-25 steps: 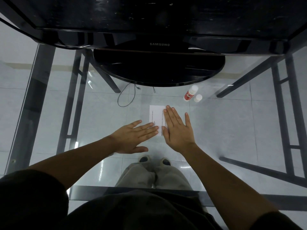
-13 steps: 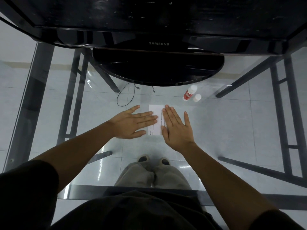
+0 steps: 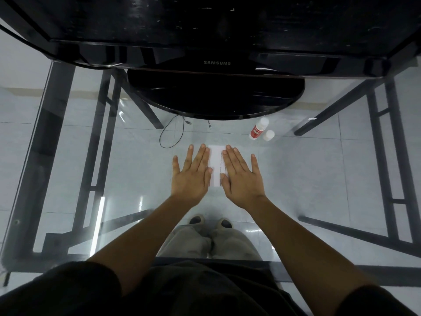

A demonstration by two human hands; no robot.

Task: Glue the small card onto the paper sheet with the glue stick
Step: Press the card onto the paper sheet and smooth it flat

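On the glass counter (image 3: 319,179), see-through down to tiled floor, a Samsung monitor (image 3: 216,62) on a round black stand (image 3: 216,96) takes up the far half, with a thin black cable (image 3: 169,135) looped beside the stand. Both hands lie flat, palms down, either side of a white paper sheet (image 3: 215,165). Left hand (image 3: 191,176): fingers spread wide, holding nothing, its thumb edge touching or just overlapping the sheet's left edge. Right hand (image 3: 241,176): fingers also splayed, empty, covering the sheet's right part. Only a narrow strip of paper shows between them, with a line of fine print along it, too small to read. Can't tell whether the small card is already on the sheet or hidden under a hand; no separate card is visible. Glue stick (image 3: 258,131), red label, lies on its side at the far right near the stand, its white cap (image 3: 268,135) off and upright just beside it.

Handling judgement: paper is very light, thin, floppy, and likely to slide on smooth glass, so flat-palm pressure is the way to pin or smooth it; to lift it, pinch a free corner or drag it to the counter edge. Glue stick is rigid, light, and may roll; grip it round the barrel.
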